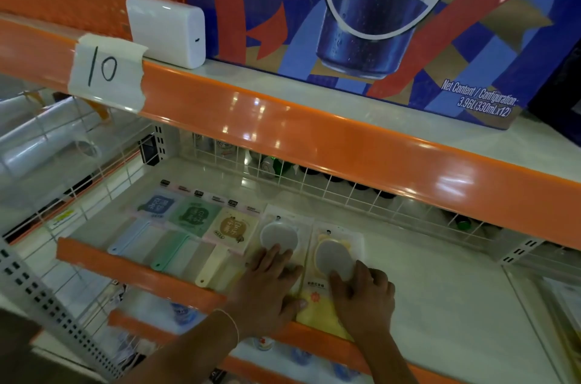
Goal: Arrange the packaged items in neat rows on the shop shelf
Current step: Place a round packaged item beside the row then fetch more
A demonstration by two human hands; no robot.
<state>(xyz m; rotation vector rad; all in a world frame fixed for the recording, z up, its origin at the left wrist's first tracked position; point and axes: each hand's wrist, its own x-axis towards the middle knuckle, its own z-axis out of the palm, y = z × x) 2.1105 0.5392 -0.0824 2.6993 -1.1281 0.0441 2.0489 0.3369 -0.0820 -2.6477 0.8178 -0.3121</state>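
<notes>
Five flat packaged items lie side by side on the white shelf [440, 283]: a blue pack [151, 210], a green pack [191, 215], a cream pack [231, 228], a white round-windowed pack [279, 232] and a yellow round-windowed pack [336, 253]. My left hand [270, 286] lies flat on the lower part of the white pack. On the lower part of the yellow pack rests my right hand [364, 302], its fingers spread over the round window. The packs' lower ends under both hands are hidden.
An orange shelf lip [132, 267] runs along the front. A wire grid fence [314, 182] closes the back, cans behind it. Above, an orange upper shelf [314, 132] carries a cola carton [377, 21], a white box [166, 31] and a taped "10" label [103, 69].
</notes>
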